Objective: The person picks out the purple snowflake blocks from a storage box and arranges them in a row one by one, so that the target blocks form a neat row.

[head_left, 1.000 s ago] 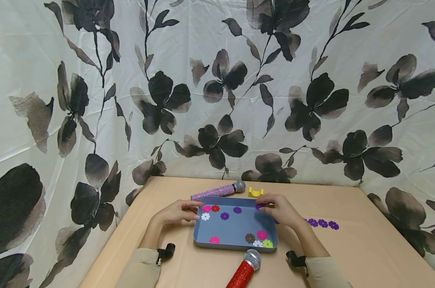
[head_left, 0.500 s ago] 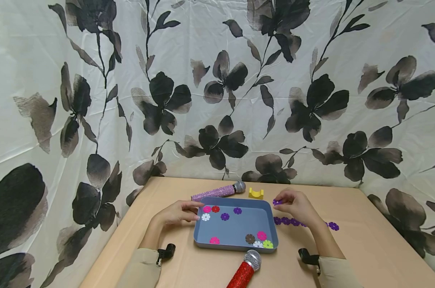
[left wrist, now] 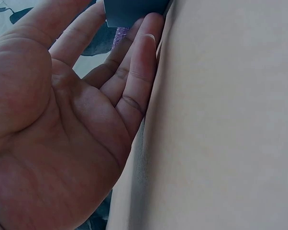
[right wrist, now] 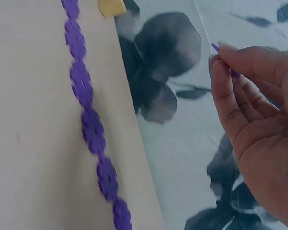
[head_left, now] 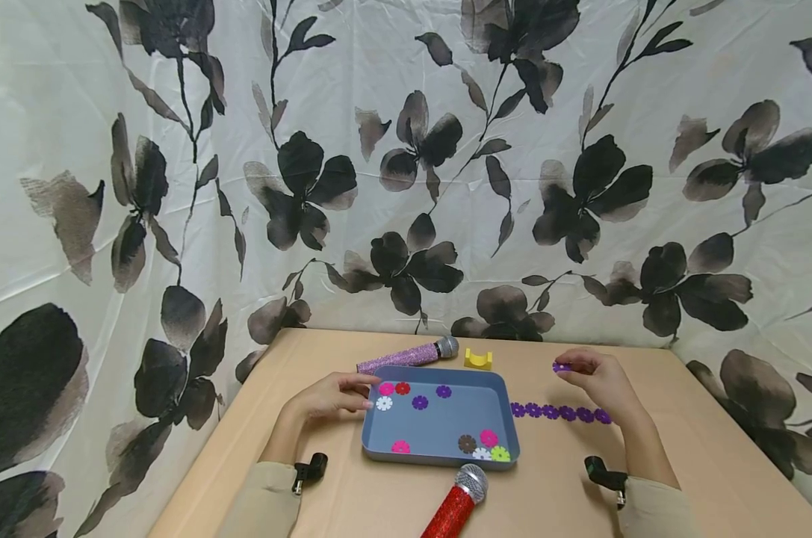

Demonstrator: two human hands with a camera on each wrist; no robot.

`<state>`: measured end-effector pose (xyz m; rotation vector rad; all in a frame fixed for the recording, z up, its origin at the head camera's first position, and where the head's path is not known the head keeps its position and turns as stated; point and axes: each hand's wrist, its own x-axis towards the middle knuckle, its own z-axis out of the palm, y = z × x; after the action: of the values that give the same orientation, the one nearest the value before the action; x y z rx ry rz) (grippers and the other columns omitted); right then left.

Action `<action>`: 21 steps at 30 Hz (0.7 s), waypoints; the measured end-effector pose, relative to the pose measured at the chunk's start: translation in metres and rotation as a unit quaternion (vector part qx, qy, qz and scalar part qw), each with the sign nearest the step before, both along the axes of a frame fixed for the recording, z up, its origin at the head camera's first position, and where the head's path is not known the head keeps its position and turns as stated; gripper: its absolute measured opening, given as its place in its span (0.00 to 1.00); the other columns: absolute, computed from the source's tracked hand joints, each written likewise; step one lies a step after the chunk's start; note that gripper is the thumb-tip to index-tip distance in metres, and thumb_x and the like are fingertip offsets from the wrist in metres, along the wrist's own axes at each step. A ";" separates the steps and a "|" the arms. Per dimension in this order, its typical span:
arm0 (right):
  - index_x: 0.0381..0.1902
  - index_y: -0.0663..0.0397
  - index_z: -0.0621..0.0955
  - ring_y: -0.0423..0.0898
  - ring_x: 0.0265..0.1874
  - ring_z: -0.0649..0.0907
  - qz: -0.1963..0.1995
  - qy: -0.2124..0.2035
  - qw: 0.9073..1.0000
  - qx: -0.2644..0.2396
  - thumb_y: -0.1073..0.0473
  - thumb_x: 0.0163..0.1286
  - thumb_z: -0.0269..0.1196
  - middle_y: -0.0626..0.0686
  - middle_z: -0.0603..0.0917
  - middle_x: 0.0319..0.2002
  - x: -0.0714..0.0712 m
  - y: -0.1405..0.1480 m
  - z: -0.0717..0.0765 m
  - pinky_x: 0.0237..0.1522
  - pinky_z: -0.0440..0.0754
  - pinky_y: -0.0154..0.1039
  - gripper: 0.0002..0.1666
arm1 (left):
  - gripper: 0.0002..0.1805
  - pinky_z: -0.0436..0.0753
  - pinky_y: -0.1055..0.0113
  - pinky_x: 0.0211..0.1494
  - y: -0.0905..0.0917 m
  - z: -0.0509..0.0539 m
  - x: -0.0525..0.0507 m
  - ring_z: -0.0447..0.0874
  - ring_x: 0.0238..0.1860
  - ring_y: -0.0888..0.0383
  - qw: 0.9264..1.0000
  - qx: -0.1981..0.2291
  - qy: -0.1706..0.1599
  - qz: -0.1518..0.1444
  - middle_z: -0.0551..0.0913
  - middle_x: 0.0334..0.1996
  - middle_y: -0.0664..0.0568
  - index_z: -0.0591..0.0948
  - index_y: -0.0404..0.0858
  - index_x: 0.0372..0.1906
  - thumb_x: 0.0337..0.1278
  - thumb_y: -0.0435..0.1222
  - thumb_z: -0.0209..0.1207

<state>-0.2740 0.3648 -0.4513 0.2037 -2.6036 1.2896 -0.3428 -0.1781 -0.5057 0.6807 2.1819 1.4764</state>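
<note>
My right hand (head_left: 603, 379) pinches a purple flower-shaped disc (head_left: 562, 367) between thumb and fingertips, held above the table behind a row of matching purple discs (head_left: 550, 412). In the right wrist view only slivers of the held disc (right wrist: 215, 47) show, while the row of discs (right wrist: 93, 130) lies nearly edge to edge. My left hand (head_left: 328, 396) touches the left side of the blue-grey tray (head_left: 439, 430) with extended fingers. The left wrist view shows its palm, with fingers by the tray's outer wall (left wrist: 127, 12). Two purple discs (head_left: 420, 403) lie inside the tray.
The tray also contains pink, red, white, brown and green discs (head_left: 488, 438). Behind it lie a glittery purple microphone (head_left: 406, 357) and a yellow cradle-shaped block (head_left: 478, 360). A red microphone (head_left: 456, 504) lies in front. A floral cloth (head_left: 486, 172) hangs behind the table.
My right hand has lifted a purple disc out of the tray's upper right corner and carried it right, over and behind the row. My left hand has stayed at the tray's side.
</note>
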 end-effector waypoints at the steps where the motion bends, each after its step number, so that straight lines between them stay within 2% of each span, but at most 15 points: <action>1: 0.56 0.59 0.86 0.35 0.42 0.85 -0.003 -0.001 1.000 -0.001 0.60 0.73 0.69 0.62 0.87 0.54 0.002 0.005 0.001 0.44 0.84 0.27 0.16 | 0.31 0.83 0.69 0.44 0.000 0.000 0.000 0.81 0.48 0.56 1.000 0.001 0.000 0.000 0.84 0.55 0.37 0.78 0.38 0.71 0.64 0.36 0.71; 7: 0.63 0.61 0.82 0.30 0.42 0.84 -0.031 -0.026 0.999 -0.008 0.55 0.76 0.66 0.61 0.88 0.53 0.019 0.035 0.003 0.44 0.83 0.26 0.23 | 0.31 0.84 0.69 0.48 0.000 0.001 0.000 0.82 0.51 0.55 1.000 -0.003 0.003 -0.002 0.84 0.57 0.36 0.77 0.38 0.71 0.64 0.37 0.71; 13: 0.65 0.62 0.80 0.27 0.41 0.81 -0.065 -0.070 0.995 0.015 0.52 0.76 0.66 0.61 0.87 0.55 0.035 0.063 0.003 0.42 0.81 0.26 0.27 | 0.31 0.83 0.69 0.45 0.001 0.002 0.000 0.81 0.49 0.56 1.000 -0.007 0.007 0.001 0.84 0.56 0.37 0.78 0.39 0.71 0.63 0.38 0.71; 15: 0.66 0.61 0.80 0.28 0.41 0.80 -0.077 -0.084 0.993 0.027 0.50 0.75 0.66 0.62 0.86 0.57 0.037 0.069 0.002 0.45 0.82 0.32 0.28 | 0.31 0.83 0.69 0.44 0.001 0.001 0.000 0.81 0.49 0.56 1.000 -0.007 0.006 0.002 0.84 0.55 0.38 0.78 0.39 0.70 0.63 0.38 0.71; 17: 0.65 0.63 0.80 0.33 0.44 0.80 -0.084 -0.092 0.992 0.032 0.51 0.75 0.67 0.65 0.84 0.59 0.040 0.075 0.001 0.51 0.83 0.44 0.29 | 0.31 0.83 0.69 0.44 0.001 0.001 -0.001 0.81 0.49 0.56 1.000 -0.007 0.003 0.004 0.84 0.55 0.38 0.78 0.39 0.71 0.63 0.37 0.71; 19: 0.64 0.64 0.80 0.40 0.47 0.81 -0.090 -0.097 0.991 0.034 0.52 0.74 0.68 0.68 0.82 0.61 0.041 0.080 -0.001 0.54 0.81 0.55 0.28 | 0.31 0.83 0.69 0.45 0.000 0.000 -0.001 0.81 0.49 0.56 1.000 -0.007 0.001 0.005 0.84 0.55 0.38 0.78 0.39 0.70 0.63 0.38 0.71; 21: 0.63 0.67 0.80 0.49 0.51 0.81 -0.092 -0.100 0.990 0.035 0.53 0.73 0.69 0.71 0.80 0.62 0.041 0.084 -0.003 0.54 0.78 0.61 0.28 | 0.31 0.83 0.69 0.44 0.000 0.000 0.000 0.81 0.48 0.56 1.000 -0.008 -0.001 0.006 0.84 0.55 0.38 0.78 0.40 0.70 0.63 0.38 0.72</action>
<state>-0.2327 0.4490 -0.4546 -0.1590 -2.7593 1.2116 -0.3433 -0.1781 -0.5056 0.6609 2.1989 1.4627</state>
